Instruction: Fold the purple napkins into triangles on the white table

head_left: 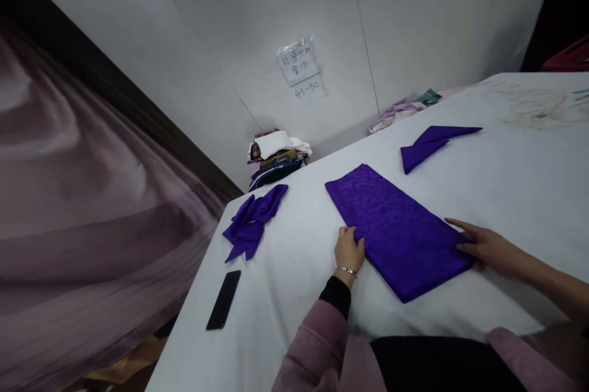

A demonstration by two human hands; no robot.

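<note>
A purple patterned napkin (391, 220), folded into a long flat rectangle, lies slantwise on the white-covered table in front of me. My left hand (348, 249), with a bracelet at the wrist, is closed on its left long edge, the fingertips curled at the fabric. At the right edge, near the close corner, my right hand (481, 248) has the cloth's border between its fingers; one finger reaches out along the edge. Another purple cloth (252, 220), folded in a bow-like shape, rests to the left. A third purple folded piece (430, 145) lies beyond my right hand.
A black phone (223, 300) lies on the white tablecloth (276, 318) near the left edge. Stacked folded cloths (278, 156) stand against the wall, and more fabrics (400, 111) lie at the far edge. A paper sign (299, 62) hangs above. Draped mauve fabric (83, 208) fills the left.
</note>
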